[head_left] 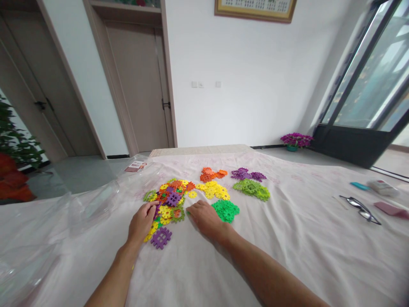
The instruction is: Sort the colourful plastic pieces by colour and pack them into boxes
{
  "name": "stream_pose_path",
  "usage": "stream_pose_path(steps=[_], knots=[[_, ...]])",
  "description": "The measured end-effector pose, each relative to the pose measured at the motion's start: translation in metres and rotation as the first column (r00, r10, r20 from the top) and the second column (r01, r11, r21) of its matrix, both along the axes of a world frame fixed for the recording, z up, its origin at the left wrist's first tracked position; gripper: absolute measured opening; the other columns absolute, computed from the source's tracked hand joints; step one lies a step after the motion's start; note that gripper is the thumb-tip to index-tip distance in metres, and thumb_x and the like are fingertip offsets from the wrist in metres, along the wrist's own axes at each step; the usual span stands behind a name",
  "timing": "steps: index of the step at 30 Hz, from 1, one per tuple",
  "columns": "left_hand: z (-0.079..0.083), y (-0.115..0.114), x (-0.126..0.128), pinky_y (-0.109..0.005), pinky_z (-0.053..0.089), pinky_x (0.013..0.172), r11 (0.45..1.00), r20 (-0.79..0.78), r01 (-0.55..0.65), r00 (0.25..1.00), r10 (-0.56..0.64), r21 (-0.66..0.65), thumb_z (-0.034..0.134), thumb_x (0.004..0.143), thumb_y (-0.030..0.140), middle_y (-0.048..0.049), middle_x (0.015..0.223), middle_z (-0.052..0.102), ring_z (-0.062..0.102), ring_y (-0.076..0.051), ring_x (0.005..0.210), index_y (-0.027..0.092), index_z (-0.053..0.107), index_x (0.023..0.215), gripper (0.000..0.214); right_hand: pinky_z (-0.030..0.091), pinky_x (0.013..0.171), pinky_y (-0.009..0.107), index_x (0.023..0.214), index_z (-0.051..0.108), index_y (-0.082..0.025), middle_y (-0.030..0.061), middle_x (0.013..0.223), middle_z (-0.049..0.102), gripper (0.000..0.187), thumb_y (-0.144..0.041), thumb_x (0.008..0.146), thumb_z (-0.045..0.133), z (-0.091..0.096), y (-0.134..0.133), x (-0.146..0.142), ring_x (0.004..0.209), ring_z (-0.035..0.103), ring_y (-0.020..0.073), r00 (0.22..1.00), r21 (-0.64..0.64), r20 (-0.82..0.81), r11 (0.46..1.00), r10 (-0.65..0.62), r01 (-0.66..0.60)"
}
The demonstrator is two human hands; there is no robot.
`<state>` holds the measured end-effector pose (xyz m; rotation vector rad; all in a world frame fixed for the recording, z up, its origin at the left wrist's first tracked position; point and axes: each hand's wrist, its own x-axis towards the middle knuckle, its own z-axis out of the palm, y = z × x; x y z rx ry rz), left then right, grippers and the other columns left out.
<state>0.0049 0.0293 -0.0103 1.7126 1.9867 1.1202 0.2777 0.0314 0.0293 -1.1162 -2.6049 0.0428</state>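
Note:
A mixed pile of flat, notched plastic building pieces (166, 197) in yellow, orange, purple and green lies on the cloth. At its left edge, my left hand (142, 222) is closed on a purple building piece (157, 210), partly hidden by the fingers. My right hand (204, 216) is just right of the pile, its fingers curled down around a green building piece (188, 211) of which only a sliver shows. One square purple piece (161, 238) lies nearest me. Single-colour heaps sit beyond and beside my right hand: green (226, 210), yellow (214, 190), orange (209, 174), purple (244, 174) and light green (252, 189).
Clear plastic packaging (96, 204) spreads over the left of the pale cloth (287, 238). On the right lie glasses (361, 209), a pink case (391, 209), a blue item (360, 186) and a small packet (381, 187).

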Motion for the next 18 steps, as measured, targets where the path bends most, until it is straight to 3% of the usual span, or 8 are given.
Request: stream_pose_path(steps=[5, 8, 12, 15, 18], knots=[[0.000, 0.000, 0.000, -0.029, 0.047, 0.086, 1.000, -0.002, -0.006, 1.000, 0.006, -0.006, 0.040, 0.090, 0.045, 0.0005, 0.118, 0.069, 0.063, -0.019, 0.106, 0.030, 0.068, 0.111, 0.038, 0.043, 0.088, 0.028, 0.120, 0.064, -0.021, 0.0075, 0.105, 0.071, 0.041, -0.006, 0.087, 0.045, 0.005, 0.006, 0.009, 0.099, 0.062, 0.0185, 0.979, -0.047, -0.167, 0.993, -0.116, 0.109], [0.001, 0.000, 0.001, -0.030, 0.046, 0.089, 1.000, -0.003, -0.001, 1.000, 0.001, -0.004, 0.040, 0.090, 0.045, 0.0002, 0.119, 0.069, 0.063, -0.020, 0.108, 0.029, 0.068, 0.110, 0.038, 0.044, 0.086, 0.027, 0.109, 0.069, -0.022, 0.0041, 0.106, 0.073, 0.036, -0.010, 0.087, 0.044, 0.012, 0.012, 0.020, 0.097, 0.064, 0.0178, 0.928, -0.102, -0.321, 0.981, -0.192, 0.167], [0.003, -0.001, 0.001, -0.030, 0.046, 0.089, 1.000, -0.006, -0.007, 1.000, 0.007, -0.012, 0.041, 0.090, 0.044, -0.0003, 0.120, 0.069, 0.062, -0.021, 0.109, 0.029, 0.068, 0.110, 0.037, 0.045, 0.083, 0.028, 0.089, 0.073, -0.024, 0.0007, 0.096, 0.074, 0.031, -0.011, 0.081, 0.046, 0.022, 0.018, 0.038, 0.091, 0.064, 0.0182, 0.869, -0.122, -0.391, 0.953, -0.303, 0.277], [0.003, 0.000, 0.001, -0.030, 0.046, 0.091, 1.000, -0.007, -0.014, 1.000, 0.014, -0.018, 0.041, 0.090, 0.044, 0.0000, 0.121, 0.068, 0.062, -0.020, 0.111, 0.029, 0.068, 0.110, 0.037, 0.042, 0.092, 0.033, 0.087, 0.073, -0.022, 0.0036, 0.098, 0.072, 0.030, -0.009, 0.076, 0.048, 0.023, 0.015, 0.041, 0.097, 0.061, 0.0207, 0.866, -0.026, -0.410, 0.952, -0.288, 0.304], [0.002, 0.000, 0.001, -0.029, 0.045, 0.091, 1.000, -0.007, -0.010, 1.000, 0.010, -0.010, 0.041, 0.090, 0.044, 0.0004, 0.120, 0.069, 0.062, -0.020, 0.111, 0.029, 0.068, 0.110, 0.036, 0.041, 0.093, 0.034, 0.094, 0.072, -0.021, 0.0051, 0.100, 0.071, 0.034, -0.006, 0.075, 0.049, 0.020, 0.006, 0.031, 0.098, 0.059, 0.0205, 0.917, 0.017, -0.365, 0.984, -0.158, 0.176]])
